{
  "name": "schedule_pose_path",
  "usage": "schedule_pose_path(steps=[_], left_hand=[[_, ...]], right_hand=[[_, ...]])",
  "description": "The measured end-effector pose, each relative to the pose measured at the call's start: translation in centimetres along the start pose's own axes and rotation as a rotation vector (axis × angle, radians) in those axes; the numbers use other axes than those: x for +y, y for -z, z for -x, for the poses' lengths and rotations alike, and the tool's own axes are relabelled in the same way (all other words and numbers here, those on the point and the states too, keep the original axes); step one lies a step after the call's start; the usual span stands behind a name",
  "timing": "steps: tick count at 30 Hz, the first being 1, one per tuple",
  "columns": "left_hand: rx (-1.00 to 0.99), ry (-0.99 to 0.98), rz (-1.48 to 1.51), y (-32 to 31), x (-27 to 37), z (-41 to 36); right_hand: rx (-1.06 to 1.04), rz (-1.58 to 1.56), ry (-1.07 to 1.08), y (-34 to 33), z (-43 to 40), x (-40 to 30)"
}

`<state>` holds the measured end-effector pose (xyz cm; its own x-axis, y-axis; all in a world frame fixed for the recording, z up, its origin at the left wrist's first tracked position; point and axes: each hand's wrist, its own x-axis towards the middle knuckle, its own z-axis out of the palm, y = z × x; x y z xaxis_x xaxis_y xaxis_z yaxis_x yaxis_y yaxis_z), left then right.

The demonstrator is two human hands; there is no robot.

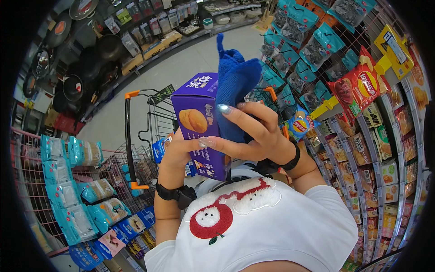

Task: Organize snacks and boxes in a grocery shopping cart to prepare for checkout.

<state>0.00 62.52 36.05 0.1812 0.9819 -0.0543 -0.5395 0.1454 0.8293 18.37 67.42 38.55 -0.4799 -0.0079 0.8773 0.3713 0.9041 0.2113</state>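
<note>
A purple cardboard box (195, 86) with a picture of a round baked snack on its side is held up in front of my chest. My left hand (178, 146) grips it from the left, with the thumb across its lower face. Against the box's right side stands a folded blue cloth (234, 81) with a small loop at its top. My right hand (260, 132) clasps the cloth, fingertips on it, and its thumb reaches across the front of the box. The far sides of both things and some fingers are hidden.
A wire shopping cart (159, 115) with a black handle (129, 142) and orange corners stands beyond my hands. Frying pans (110, 47) hang at the upper left. Snack shelves (367, 163) line the right, where a red chip bag (363, 83) juts out. Blue packets (80, 222) hang at lower left.
</note>
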Motion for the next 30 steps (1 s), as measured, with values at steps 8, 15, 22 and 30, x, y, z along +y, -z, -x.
schedule_pose_path(steps=[8, 15, 22, 30], left_hand=[[-0.124, -0.095, -0.119, 2.1, -1.3, 0.4], [-0.120, -0.028, -0.100, 2.2, -1.7, 0.7], [-0.196, -0.293, -0.173, 3.4, -3.1, -0.3], [-0.118, -0.362, -0.634, 4.0, -3.4, 0.5]], right_hand=[[0.030, -0.043, -0.019, -0.5, 0.8, 0.6], [0.008, -0.039, 0.011, 0.3, 0.9, 0.6], [0.008, -0.395, -0.146, -0.4, 2.0, 1.0], [-0.188, -0.913, -0.535, -1.3, 2.5, 0.6]])
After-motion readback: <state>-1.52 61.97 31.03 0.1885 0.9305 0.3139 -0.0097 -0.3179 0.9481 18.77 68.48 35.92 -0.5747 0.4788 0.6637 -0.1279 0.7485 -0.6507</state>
